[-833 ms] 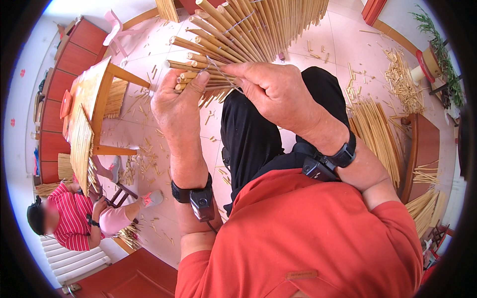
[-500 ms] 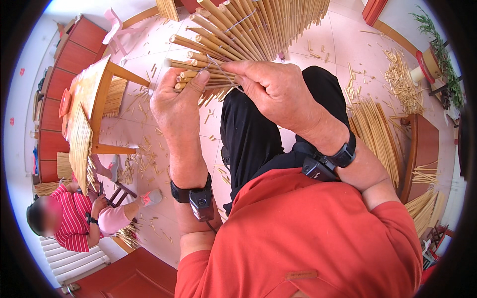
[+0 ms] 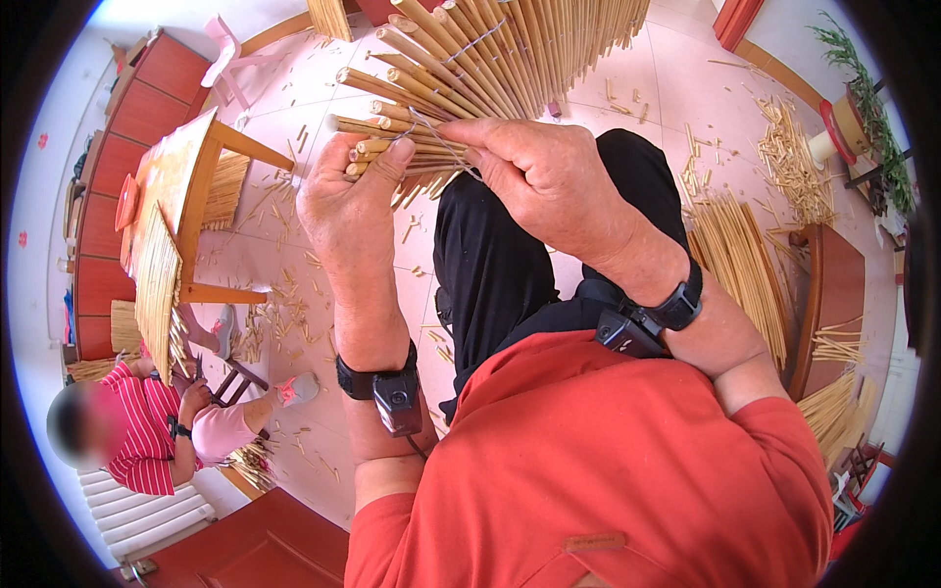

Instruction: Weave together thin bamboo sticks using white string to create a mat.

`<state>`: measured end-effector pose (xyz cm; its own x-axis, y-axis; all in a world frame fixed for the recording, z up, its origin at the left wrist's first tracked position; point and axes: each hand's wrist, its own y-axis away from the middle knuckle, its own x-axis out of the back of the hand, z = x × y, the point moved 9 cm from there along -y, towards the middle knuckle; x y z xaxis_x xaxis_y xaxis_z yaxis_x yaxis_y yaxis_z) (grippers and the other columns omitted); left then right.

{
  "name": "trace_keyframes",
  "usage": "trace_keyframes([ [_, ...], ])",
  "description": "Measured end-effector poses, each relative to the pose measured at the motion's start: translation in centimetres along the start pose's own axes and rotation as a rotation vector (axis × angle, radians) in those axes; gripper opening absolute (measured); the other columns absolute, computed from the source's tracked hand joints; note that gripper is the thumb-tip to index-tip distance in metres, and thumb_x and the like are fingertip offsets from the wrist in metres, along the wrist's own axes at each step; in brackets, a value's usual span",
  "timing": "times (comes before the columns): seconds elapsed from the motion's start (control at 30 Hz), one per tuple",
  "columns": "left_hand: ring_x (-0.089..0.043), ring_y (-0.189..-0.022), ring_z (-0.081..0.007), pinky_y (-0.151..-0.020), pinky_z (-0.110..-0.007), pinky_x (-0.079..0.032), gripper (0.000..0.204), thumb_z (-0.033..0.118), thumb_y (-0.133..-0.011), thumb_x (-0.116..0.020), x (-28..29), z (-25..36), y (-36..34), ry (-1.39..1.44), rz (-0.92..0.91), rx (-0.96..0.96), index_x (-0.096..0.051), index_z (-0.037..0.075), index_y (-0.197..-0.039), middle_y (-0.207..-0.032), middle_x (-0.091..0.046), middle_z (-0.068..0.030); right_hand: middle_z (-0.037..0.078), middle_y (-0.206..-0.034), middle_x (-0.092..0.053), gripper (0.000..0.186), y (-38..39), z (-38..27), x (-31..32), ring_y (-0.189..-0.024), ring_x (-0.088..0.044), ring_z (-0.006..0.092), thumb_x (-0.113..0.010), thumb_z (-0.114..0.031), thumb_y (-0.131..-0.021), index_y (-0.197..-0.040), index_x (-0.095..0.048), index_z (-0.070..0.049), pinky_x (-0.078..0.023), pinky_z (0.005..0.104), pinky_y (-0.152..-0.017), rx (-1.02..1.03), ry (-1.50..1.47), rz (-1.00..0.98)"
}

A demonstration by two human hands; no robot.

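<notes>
A mat of straw-coloured reed stalks (image 3: pixel 529 59), bound with rows of thin cord, fans out above my knees. My left hand (image 3: pixel 358 186) is closed round the cut stalk ends at the mat's near edge, its thumb pressing on them. Just right of it, my right hand (image 3: pixel 534 171) pinches a thin pale cord (image 3: pixel 427 122) that loops round the stalks near my left thumb. The tips of the right fingers are partly hidden behind the hand and cord. Both my wrists carry black strapped devices.
At left a co-worker (image 3: pixel 157 431) in a striped shirt sits by a wooden table (image 3: pixel 201 176) with a reed mat leaning on it. A bundle of long stalks (image 3: pixel 740 265) lies at right. Cut pieces (image 3: pixel 794 162) litter the tiled floor near a potted plant (image 3: pixel 858 98).
My hands, the cord and the mat look almost the same, with only a slight shift at the right fingers. The co-worker's head has moved a little to the left.
</notes>
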<state>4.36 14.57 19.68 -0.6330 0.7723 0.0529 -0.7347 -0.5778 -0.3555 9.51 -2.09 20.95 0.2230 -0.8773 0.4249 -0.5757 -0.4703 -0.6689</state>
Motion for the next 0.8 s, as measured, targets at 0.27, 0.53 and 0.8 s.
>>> trace_keyframes([
  [0.27,-0.059,-0.069,-0.0064,-0.063,-0.021,-0.050,0.018,0.002,-0.079,-0.072,-0.3,0.4,0.2,-0.031,0.002,-0.008,-0.068,-0.002,-0.096,-0.078,-0.067,-0.0033,0.014,-0.089,-0.070,0.022,0.2,0.1,0.3,-0.072,-0.068,0.0201,-0.060,-0.001,-0.086,-0.107,-0.067,-0.003,-0.054,0.0265,-0.064,-0.003,-0.020,0.003],
  [0.53,-0.060,-0.069,-0.0073,-0.062,-0.022,-0.050,0.018,0.003,-0.079,-0.072,0.0,0.0,-0.2,0.000,-0.009,0.002,-0.067,-0.003,-0.095,-0.079,-0.067,-0.0038,0.014,-0.086,-0.069,0.022,-0.2,0.3,-0.3,-0.068,-0.066,0.0189,-0.059,-0.003,-0.086,-0.107,-0.066,-0.003,-0.052,0.0251,-0.062,-0.045,-0.009,-0.036],
  [0.8,-0.063,-0.065,-0.0358,-0.057,-0.043,-0.049,0.013,0.009,-0.072,-0.071,-2.6,1.2,2.7,-0.378,0.089,-0.430,-0.060,0.006,-0.077,-0.067,-0.061,-0.0136,0.006,-0.096,-0.068,0.025,2.0,1.6,1.1,-0.090,-0.059,0.0087,-0.052,-0.006,-0.090,-0.110,-0.064,0.003,-0.045,0.0238,-0.082,-0.415,-0.091,-0.063],
])
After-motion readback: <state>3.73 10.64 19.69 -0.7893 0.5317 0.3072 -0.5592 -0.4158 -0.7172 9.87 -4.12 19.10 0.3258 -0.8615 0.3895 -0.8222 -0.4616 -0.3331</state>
